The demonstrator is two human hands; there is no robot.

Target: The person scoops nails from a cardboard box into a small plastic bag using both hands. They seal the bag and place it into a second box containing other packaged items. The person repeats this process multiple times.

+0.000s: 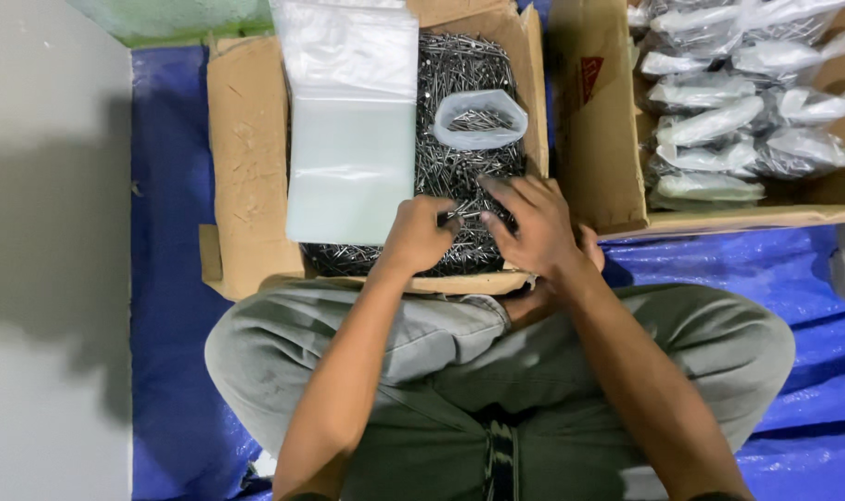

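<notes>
An open cardboard box (246,139) in front of my knees is full of loose grey nails (460,172). My left hand (417,234) is closed in a fist on a bunch of nails at the near side of the pile. Just to its right, my right hand (532,223) rests on the pile with its fingers spread over the nails, touching them. A small clear plastic bag (481,119) stands open on the pile beyond my hands, with some nails inside. A stack of empty clear bags (350,121) lies across the left half of the box.
A second cardboard box (597,111) at the right holds several filled, sealed bags of nails (738,102). A blue tarp (719,269) covers the floor under the boxes and my crossed legs. A grey floor (51,278) lies at the left.
</notes>
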